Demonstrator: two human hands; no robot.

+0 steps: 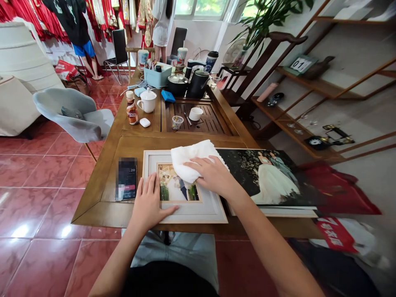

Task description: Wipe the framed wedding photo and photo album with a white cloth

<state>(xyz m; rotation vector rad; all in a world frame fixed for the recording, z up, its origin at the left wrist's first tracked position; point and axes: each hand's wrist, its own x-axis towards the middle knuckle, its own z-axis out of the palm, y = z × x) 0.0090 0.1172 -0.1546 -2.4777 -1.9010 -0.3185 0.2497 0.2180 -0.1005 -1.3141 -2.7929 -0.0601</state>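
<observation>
A white picture frame point(204, 208) with a wedding photo lies flat at the near edge of the wooden table point(136, 142). My left hand point(150, 202) rests flat on the frame's lower left part, fingers spread. My right hand point(213, 175) presses a white cloth point(188, 156) onto the frame's glass, fingers curled over the cloth. To the right of the frame lies a large dark photo print point(272, 175) of a couple, partly under my right forearm.
A phone point(126, 179) lies left of the frame. Farther back stand a bottle point(132, 108), a white teapot point(147, 101), a tea tray point(198, 117) with cups, kettles and a blue box. A grey chair point(74, 115) stands left, wooden shelves right. Two people stand at the back.
</observation>
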